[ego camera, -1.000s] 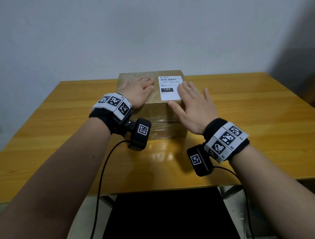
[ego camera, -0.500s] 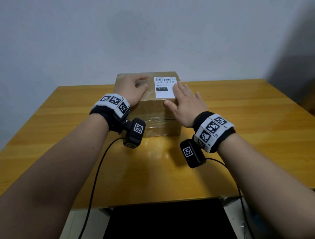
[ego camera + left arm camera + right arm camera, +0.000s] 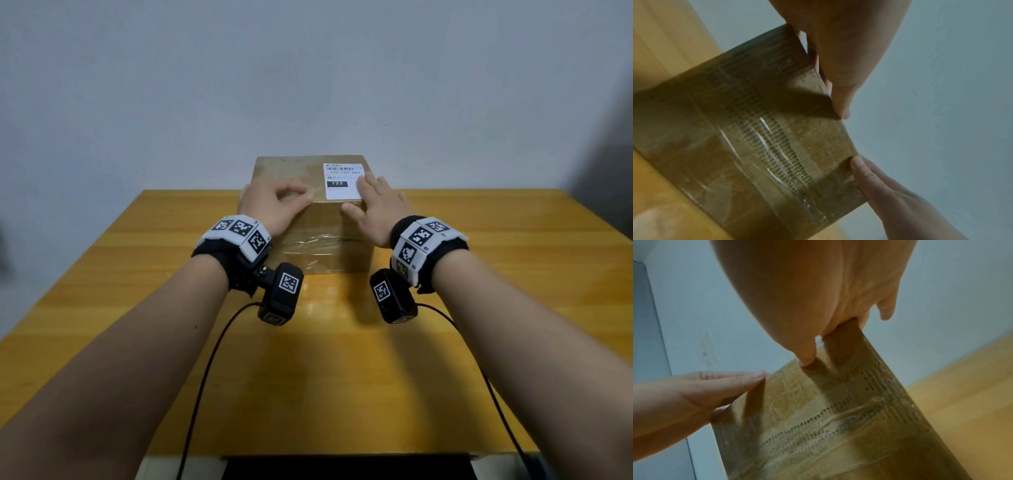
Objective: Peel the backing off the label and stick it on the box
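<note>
Head view: left hand (image 3: 274,205) has gone from flat to loosely curled, holding nothing, atop the box (image 3: 318,240); the label (image 3: 342,181) lies stuck there; right hand (image 3: 376,205), fingers straight, has slid toward its near edge. Sticking looks nearly finished.

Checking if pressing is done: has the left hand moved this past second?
Yes. The left hand drew back from the label toward the front of the box.
</note>
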